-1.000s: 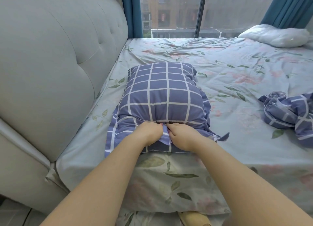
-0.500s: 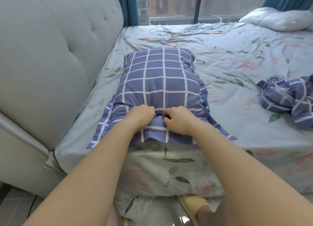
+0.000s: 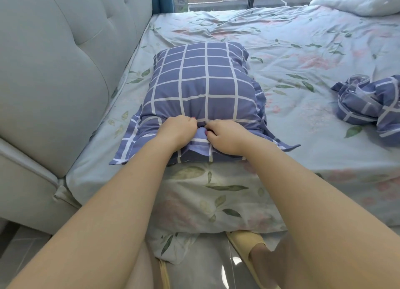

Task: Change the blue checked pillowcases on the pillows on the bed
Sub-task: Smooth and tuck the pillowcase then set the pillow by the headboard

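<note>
A pillow in a blue checked pillowcase (image 3: 201, 83) lies lengthwise on the bed near its front edge, beside the headboard. My left hand (image 3: 176, 129) and my right hand (image 3: 225, 137) sit side by side at the case's near, open end, both with fingers curled into the bunched fabric there. The loose flap of the case spreads flat under my wrists. A second blue checked pillowcase (image 3: 368, 102) lies crumpled and empty at the right. A bare white pillow (image 3: 357, 1) rests at the far right corner.
The floral sheet (image 3: 292, 57) covers the bed and hangs over its front edge. A padded grey headboard (image 3: 65, 61) rises on the left. A window is at the back. My feet in yellow slippers (image 3: 249, 247) stand on the glossy floor below.
The camera has tipped down and moved closer. Both hands stay clenched on the open end of the case, which has slid slightly toward the bed's front edge.
</note>
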Tool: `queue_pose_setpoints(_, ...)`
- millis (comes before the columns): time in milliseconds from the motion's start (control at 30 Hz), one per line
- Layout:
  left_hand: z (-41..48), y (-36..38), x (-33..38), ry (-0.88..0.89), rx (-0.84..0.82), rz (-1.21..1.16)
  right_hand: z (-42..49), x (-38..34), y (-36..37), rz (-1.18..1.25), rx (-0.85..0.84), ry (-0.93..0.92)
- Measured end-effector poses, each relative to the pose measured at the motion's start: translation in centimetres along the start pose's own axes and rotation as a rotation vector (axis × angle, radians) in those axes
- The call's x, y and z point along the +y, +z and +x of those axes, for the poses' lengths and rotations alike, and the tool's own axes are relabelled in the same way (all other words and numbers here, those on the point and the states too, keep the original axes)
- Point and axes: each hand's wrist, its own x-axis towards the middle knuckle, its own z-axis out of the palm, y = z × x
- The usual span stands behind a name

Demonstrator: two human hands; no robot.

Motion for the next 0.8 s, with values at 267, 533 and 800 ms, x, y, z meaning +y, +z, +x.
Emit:
queue_pose_setpoints(267,-0.9,-0.3,0.5,-0.185,0.189,-0.425,-0.2,-0.2,0.2,-0.018,-0.030,0.007)
queue_pose_setpoints(533,-1.4,-1.6,0.3,-0.100,0.022,-0.452,-1.7,-1.2,-2.9,-0.016,-0.014,0.004)
queue_pose_setpoints(800,-1.6,-1.8,1.7,-0.188,-0.163,-0.412,-0.3,-0.9,-1.3,-0.050,-0.214,0.070)
